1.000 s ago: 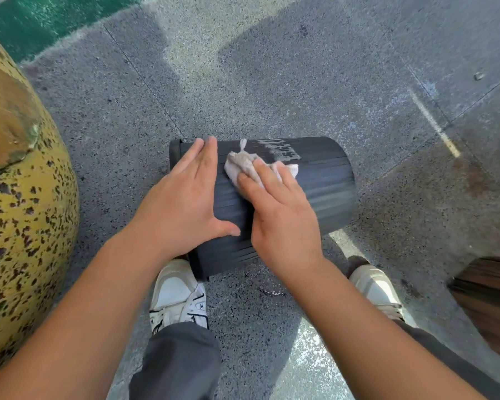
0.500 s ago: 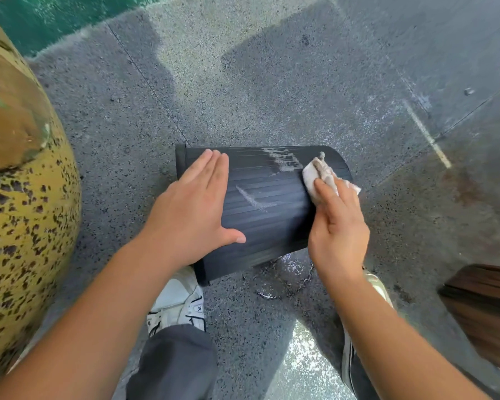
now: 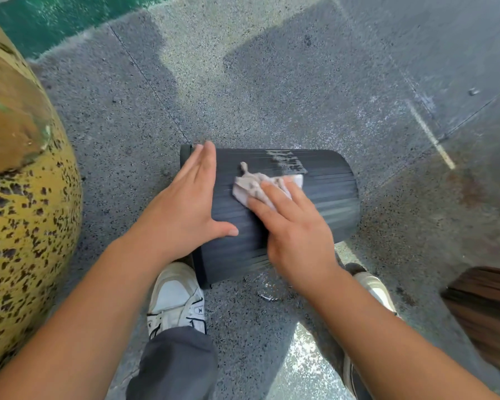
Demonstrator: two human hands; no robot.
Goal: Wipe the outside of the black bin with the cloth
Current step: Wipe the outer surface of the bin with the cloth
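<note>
Nearest, two white sneakers are standing on the speckled pavement [image 3: 286, 90], the left sneaker [image 3: 176, 295] just beside the black bin's rim end and the right sneaker [image 3: 375, 287] partly hidden under the right forearm. Just beyond them the black bin [image 3: 329, 194] is lying on its side on the ground, its long axis running left to right across the person's front, rim to the left and closed base to the right. The left hand [image 3: 185, 209] is resting flat and open on the ribbed wall near the rim, fingers together, thumb spread, apparently bracing the bin against rolling. The right hand [image 3: 292, 226] is pressing the crumpled pale cloth [image 3: 254, 183] against the upper middle of the wall, fingers laid flat over it rather than closed round it. Both hands are about equally near the bin, but the right one is carrying the wiping. A pale smear [image 3: 287, 161] is showing on the wall just beyond the cloth, toward the base, so the coming stroke probably needs to run rightward and away along the ribs. Nothing is standing between cloth and smear. To the left, a mottled yellow rounded object [image 3: 26, 226] is sitting well apart; a brown striped thing [image 3: 485, 313] is blurring at the right edge. Farther off, a green painted strip [image 3: 55, 18] is bordering the pavement.
</note>
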